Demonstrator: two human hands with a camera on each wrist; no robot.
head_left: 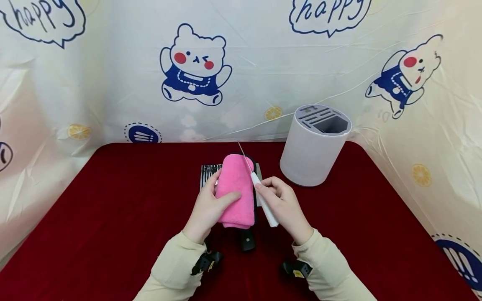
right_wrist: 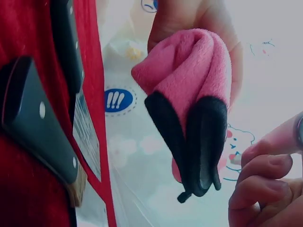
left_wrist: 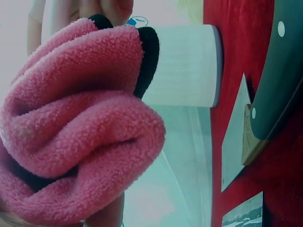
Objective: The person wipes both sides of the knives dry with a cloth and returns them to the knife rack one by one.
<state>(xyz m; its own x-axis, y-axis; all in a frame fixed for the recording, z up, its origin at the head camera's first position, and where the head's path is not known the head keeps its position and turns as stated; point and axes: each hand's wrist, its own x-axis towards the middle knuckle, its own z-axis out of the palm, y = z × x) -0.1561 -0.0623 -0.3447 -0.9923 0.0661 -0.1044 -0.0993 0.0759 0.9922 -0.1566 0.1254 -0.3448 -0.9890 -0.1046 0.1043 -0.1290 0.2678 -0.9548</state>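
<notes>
My left hand grips a folded pink towel with black edging, its thumb lying across the front. In my right hand is a white-handled knife, pinched by the handle between thumb and fingers. The knife's thin blade, seen edge-on, points up and away, overlapping the towel's right edge in the head view. In the left wrist view the towel shows its rolled folds. The right wrist view shows its black trim beside the curled right fingers.
Below the towel, knives with black riveted handles lie on the dark red tablecloth. One broad dark-streaked blade shows left of the towel. A white cylindrical knife block with a slotted grey top stands at the back right, before a printed curtain.
</notes>
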